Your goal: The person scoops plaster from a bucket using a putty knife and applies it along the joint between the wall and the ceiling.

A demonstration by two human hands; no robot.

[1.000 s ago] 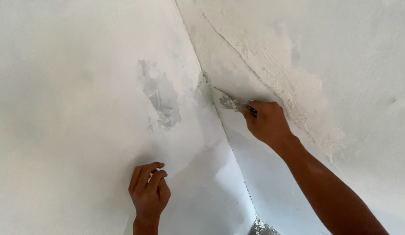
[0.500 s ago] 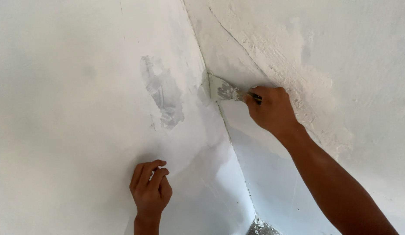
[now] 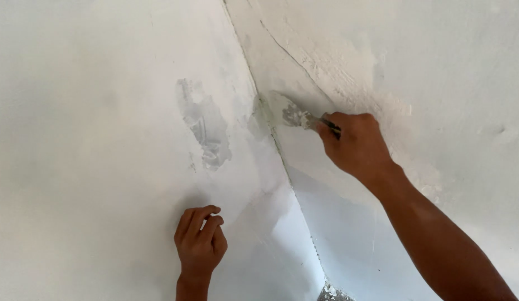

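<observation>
My right hand (image 3: 355, 146) grips the handle of a putty knife (image 3: 290, 113) smeared with white filler. Its blade lies flat against the right wall, touching the inner corner seam (image 3: 270, 134) where two white walls meet. My left hand (image 3: 200, 239) rests lower down on the left wall (image 3: 92, 167) with its fingers curled loosely; it holds nothing. A grey scraped patch (image 3: 202, 125) shows on the left wall, left of the blade.
A rough band of thick, cracked plaster (image 3: 348, 72) runs diagonally across the right wall above my right hand. At the bottom of the corner, a dark crumbly spot (image 3: 331, 292) is visible.
The putty knife blade has turned flatter and slid left into the corner seam. The left hand has stayed on the wall.
</observation>
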